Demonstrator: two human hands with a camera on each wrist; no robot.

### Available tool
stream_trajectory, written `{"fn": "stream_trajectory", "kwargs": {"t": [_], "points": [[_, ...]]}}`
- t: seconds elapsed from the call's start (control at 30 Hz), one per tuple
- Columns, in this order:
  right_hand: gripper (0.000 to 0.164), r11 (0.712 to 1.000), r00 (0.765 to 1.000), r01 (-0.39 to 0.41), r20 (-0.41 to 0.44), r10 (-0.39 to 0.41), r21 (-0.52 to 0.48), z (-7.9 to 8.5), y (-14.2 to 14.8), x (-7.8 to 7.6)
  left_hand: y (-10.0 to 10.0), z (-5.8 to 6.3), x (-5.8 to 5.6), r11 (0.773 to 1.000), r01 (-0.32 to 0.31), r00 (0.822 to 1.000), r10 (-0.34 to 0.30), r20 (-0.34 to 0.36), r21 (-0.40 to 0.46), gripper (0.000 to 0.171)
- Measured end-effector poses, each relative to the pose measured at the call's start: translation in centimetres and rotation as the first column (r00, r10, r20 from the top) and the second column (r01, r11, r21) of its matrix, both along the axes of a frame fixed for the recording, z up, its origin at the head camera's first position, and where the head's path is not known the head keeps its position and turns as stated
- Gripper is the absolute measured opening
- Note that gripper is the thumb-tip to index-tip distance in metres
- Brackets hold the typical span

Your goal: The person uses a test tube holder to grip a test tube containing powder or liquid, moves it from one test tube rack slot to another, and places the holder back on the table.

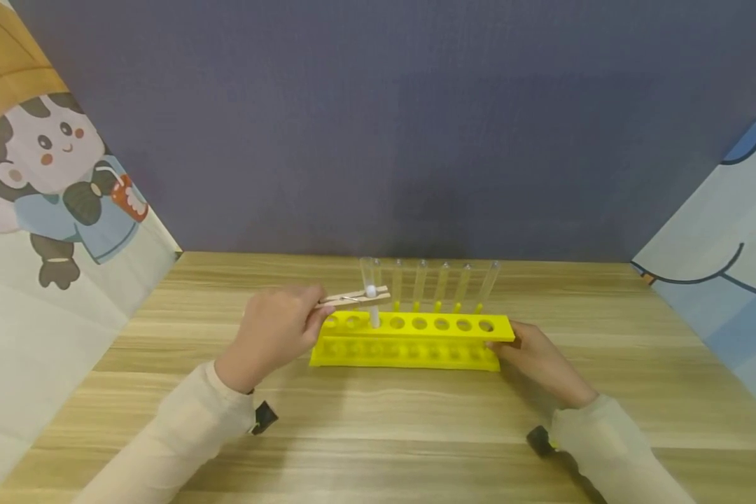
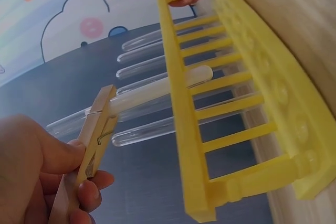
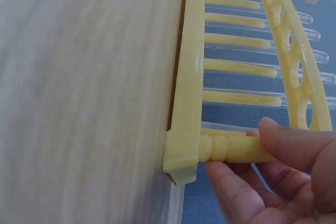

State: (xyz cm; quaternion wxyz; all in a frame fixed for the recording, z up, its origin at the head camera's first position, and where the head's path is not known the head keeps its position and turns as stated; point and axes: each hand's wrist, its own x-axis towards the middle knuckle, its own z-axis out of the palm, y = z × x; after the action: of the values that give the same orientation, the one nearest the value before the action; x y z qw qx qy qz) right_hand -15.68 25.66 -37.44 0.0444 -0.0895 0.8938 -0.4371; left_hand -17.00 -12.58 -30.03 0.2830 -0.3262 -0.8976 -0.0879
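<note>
My left hand (image 1: pixel 271 329) pinches the handle end of a wooden test tube clamp (image 1: pixel 346 302), whose jaws hold a clear test tube (image 2: pixel 152 92) with white contents in its lower part. The tube's rounded lower end reaches into a hole in the top plate of a yellow test tube rack (image 1: pixel 409 358), left of the middle. At the rack's right end, my right hand (image 1: pixel 535 357) grips the turned end post (image 3: pixel 236 148) between thumb and fingers. Behind the top plate, several clear test tubes (image 1: pixel 420 283) stand upside down on the rack's pegs (image 3: pixel 239 66).
The rack stands on a wood-grain table (image 1: pixel 378 427), near a dark blue back panel (image 1: pixel 378 140). Printed cartoon panels (image 1: pixel 57 203) flank the table on the left and right. A black wrist device (image 1: pixel 264 418) shows at each sleeve cuff.
</note>
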Motion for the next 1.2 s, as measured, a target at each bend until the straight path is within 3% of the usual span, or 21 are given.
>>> {"fn": "stream_trajectory", "kwargs": {"t": [0.87, 1.2], "points": [[0.031, 1.0, 1.0, 0.007, 0.028, -0.006, -0.022, 0.0, 0.0, 0.1, 0.2, -2.3, 0.1, 0.998, -0.02, 0.998, 0.024, 0.064, -0.052, 0.018], [0.031, 0.999, 1.0, 0.006, 0.03, -0.005, -0.033, 0.0, 0.0, 0.0, 0.4, -2.5, 0.2, 0.998, -0.032, 0.996, 0.036, 0.082, -0.058, 0.02]]}}
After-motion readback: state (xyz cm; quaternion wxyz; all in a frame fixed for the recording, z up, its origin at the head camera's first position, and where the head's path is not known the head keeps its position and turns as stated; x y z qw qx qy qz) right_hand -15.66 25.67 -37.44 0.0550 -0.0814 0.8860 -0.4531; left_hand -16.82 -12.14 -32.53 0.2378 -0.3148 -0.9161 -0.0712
